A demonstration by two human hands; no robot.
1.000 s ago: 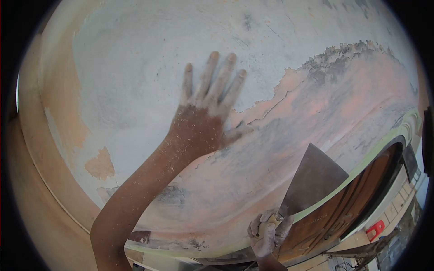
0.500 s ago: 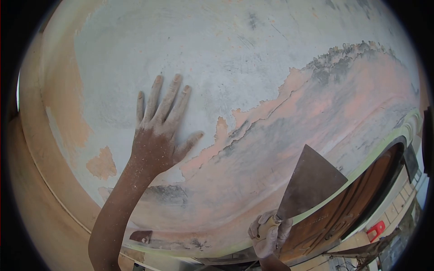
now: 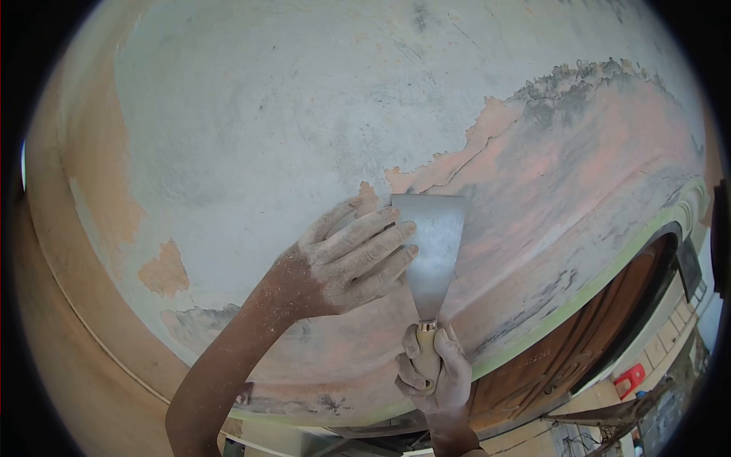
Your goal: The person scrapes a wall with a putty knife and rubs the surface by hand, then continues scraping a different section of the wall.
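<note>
My right hand (image 3: pixel 434 369) grips the wooden handle of a wide metal scraper (image 3: pixel 430 251), blade pointing up against the ceiling (image 3: pixel 289 114). The blade's top edge meets the ragged border where pink paint (image 3: pixel 548 167) gives way to bare grey-white plaster. My left hand (image 3: pixel 350 259), dusted white, lies with its fingers pressed flat on the left side of the blade. The forearm is speckled with dust.
An orange paint patch (image 3: pixel 164 270) remains at the lower left. A pale green moulding (image 3: pixel 609 274) edges the ceiling on the right above a brown wooden door (image 3: pixel 579 350). A red stool (image 3: pixel 628 377) stands on the floor far below.
My left hand left the bare plaster and came down onto the blade. My right hand swung the scraper left and up to the paint edge.
</note>
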